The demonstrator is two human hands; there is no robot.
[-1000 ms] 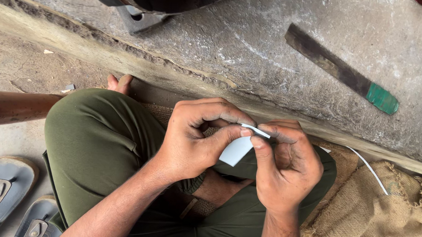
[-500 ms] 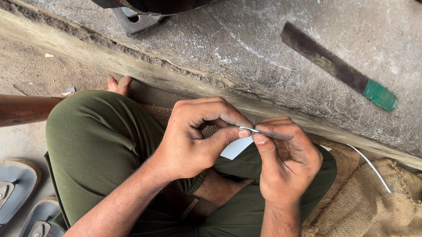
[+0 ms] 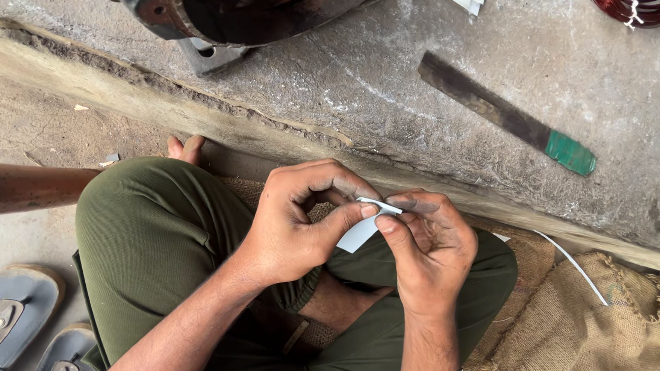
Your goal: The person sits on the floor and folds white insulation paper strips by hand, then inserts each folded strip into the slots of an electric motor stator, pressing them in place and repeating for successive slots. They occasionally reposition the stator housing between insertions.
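Seated cross-legged in olive trousers [image 3: 162, 237] at the edge of a raised concrete slab [image 3: 365, 82]. Both hands brought together over the lap. Left hand [image 3: 298, 221] curled, thumb and forefinger pinching the near edge of a small white paper strip [image 3: 356, 236]. Right hand [image 3: 428, 243] likewise closed, fingertips pressed on the strip's upper fold, just beside the left thumb. Strip held between the two hands, above the knees, clear of the floor. On the slab, well apart: a flat dark bar with a green end [image 3: 510, 116], part of a rusty round metal casing [image 3: 226, 7] at the top edge, a reddish wire coil [image 3: 640, 7] in the far corner. Burlap sacking [image 3: 593, 335] on the right, a thin white strap [image 3: 571, 258] lying across it. Grey sandals [image 3: 7, 323] on the floor at lower left.
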